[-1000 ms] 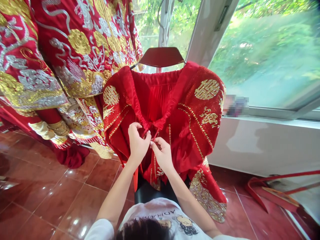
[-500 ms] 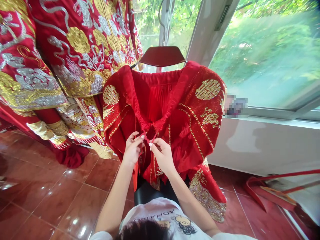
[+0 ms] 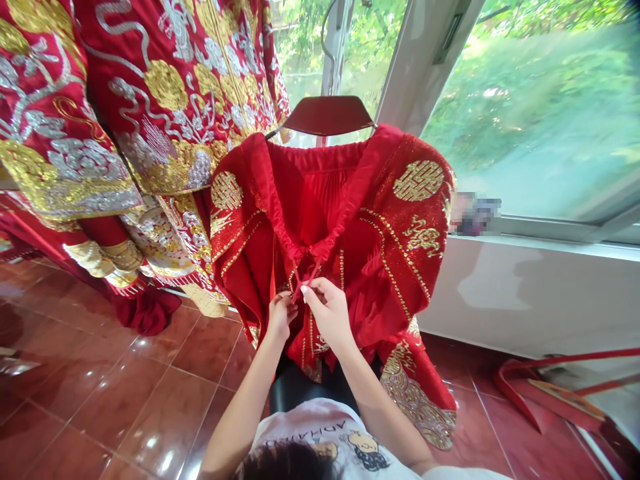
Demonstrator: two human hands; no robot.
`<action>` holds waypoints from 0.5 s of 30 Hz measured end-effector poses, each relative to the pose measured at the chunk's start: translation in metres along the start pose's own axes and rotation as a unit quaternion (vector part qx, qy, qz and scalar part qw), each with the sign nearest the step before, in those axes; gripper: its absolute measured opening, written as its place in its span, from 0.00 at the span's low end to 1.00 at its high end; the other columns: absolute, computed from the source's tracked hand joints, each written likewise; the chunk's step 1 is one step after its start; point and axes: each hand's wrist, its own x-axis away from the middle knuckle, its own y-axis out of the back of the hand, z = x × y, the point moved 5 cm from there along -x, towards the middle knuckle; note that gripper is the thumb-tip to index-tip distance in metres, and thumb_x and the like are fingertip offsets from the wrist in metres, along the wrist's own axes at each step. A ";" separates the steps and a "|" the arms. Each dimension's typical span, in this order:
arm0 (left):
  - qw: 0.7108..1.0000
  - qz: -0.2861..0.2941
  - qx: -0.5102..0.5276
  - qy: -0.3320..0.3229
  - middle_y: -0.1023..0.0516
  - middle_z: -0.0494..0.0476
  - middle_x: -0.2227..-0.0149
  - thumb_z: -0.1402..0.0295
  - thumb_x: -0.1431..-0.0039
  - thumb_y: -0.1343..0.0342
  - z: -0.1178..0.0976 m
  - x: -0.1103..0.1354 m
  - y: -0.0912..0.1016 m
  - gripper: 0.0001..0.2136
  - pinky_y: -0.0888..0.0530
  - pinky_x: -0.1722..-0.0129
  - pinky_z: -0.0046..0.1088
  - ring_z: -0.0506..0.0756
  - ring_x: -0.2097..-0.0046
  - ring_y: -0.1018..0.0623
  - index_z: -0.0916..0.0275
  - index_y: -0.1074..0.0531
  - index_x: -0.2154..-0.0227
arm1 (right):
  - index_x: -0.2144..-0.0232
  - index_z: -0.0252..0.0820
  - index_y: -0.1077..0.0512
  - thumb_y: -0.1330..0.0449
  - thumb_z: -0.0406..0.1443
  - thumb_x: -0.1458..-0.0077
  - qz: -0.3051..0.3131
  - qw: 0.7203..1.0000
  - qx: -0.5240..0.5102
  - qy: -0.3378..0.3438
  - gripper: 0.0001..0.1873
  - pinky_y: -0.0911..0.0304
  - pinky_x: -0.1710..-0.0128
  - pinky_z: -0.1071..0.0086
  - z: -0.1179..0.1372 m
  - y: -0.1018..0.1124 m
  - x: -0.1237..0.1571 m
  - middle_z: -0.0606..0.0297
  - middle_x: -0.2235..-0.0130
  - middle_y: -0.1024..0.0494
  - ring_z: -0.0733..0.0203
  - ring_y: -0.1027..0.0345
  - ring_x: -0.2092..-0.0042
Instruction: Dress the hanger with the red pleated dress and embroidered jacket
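A red garment [image 3: 380,227] with gold embroidery hangs on a dark red hanger [image 3: 327,115] in front of me. Thin red tie strings [image 3: 303,272] meet at its front opening. My left hand [image 3: 281,315] and my right hand [image 3: 327,309] are together just below that point, both with fingers pinched on the strings. The string ends are partly hidden by my fingers.
A second red robe [image 3: 150,100] with heavy gold and silver embroidery hangs at the left. A window [image 3: 540,100] and white sill [image 3: 540,243] lie to the right. A red stand's legs [image 3: 545,387] rest on the red tiled floor [image 3: 100,400] at right.
My left hand has dropped from the knot, and both hands have drawn the tie strings downward, so they now stretch taut. The garment has barely moved.
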 end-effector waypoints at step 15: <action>0.892 0.172 -0.251 -0.335 0.26 0.59 0.52 0.57 0.35 0.56 -0.118 0.070 -0.043 0.17 0.36 0.43 0.31 0.56 0.47 0.29 0.61 0.26 0.60 | 0.72 0.40 0.31 0.41 0.42 0.49 0.000 1.000 0.010 0.029 0.10 0.39 0.73 0.72 0.000 -0.002 -0.004 0.66 0.74 0.27 0.65 0.36 0.73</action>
